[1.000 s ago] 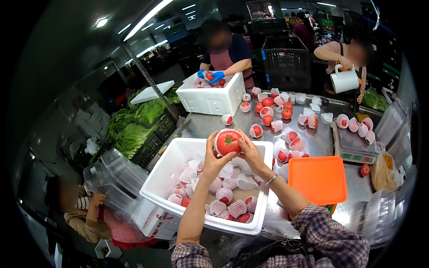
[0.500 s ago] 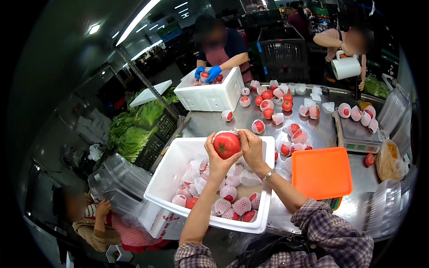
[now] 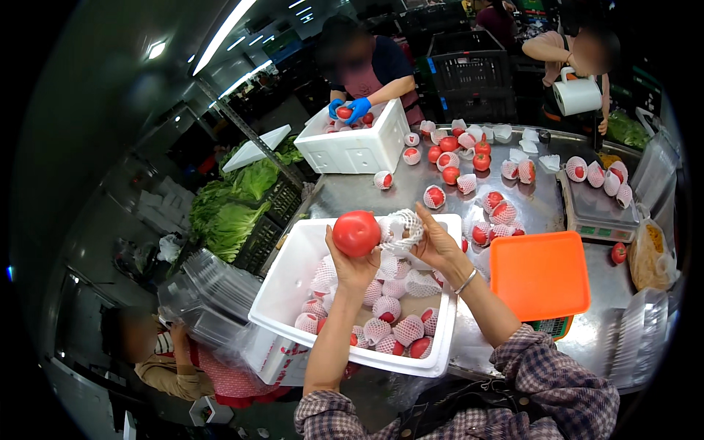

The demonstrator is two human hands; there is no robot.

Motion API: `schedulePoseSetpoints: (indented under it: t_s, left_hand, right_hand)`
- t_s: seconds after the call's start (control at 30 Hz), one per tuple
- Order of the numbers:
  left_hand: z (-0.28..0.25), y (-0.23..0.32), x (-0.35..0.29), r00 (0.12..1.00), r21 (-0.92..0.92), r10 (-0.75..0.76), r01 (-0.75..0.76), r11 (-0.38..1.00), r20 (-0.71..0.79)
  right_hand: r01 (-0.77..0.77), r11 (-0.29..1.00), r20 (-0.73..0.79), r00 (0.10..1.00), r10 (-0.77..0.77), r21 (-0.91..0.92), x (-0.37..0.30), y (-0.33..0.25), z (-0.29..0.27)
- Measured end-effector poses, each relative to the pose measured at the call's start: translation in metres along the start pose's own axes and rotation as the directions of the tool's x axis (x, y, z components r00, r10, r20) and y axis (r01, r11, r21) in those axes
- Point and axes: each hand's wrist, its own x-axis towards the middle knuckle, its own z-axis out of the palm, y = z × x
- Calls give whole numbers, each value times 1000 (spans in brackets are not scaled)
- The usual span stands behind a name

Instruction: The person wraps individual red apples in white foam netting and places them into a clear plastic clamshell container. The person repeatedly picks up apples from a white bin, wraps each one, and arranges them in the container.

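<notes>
My left hand (image 3: 355,271) is wrapped round a large bare red tomato (image 3: 356,233), raised over the far side of a white foam box (image 3: 287,287). Beside it, my right hand (image 3: 438,243) pinches a white foam net sleeve (image 3: 403,229), stretched into a loop. The sleeve lies close against the tomato's right side; whether they touch I cannot tell. Inside the box below are several net-wrapped tomatoes (image 3: 386,309) and some sleeves that look loose.
An orange lid (image 3: 540,277) lies right of the box. Bare and netted tomatoes (image 3: 450,175) spread over the metal table (image 3: 352,192), with a scale (image 3: 598,213) at the right. Across it, a blue-gloved person handles tomatoes in another foam box (image 3: 352,152). Someone holds a white jug (image 3: 577,95).
The net sleeve has come away from round the tomato. My right hand has moved right with it, while my left hand keeps the tomato. The view has shifted slightly.
</notes>
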Motion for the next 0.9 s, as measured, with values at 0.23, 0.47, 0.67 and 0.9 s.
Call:
schedulePoseSetpoints:
  t_s: [0.23,0.47,0.67,0.9]
  left_hand:
    - [-19,3,3,997,23,-51,50,999,53]
    - [-10,-5,2,979,497,-127,31,867,160]
    - [-18,-19,10,989,783,-70,-62,619,133]
    - [-15,-18,7,975,907,191,-180,380,114]
  right_hand:
    - [93,972,98,993,-73,-217,-11,-10,22]
    - [263,748,52,955,-293,-609,-6,-30,13]
    - [488,-353,601,611,-515,-798,-15,-9,35]
    - [505,1,429,734,-527,-863,-24,10,26]
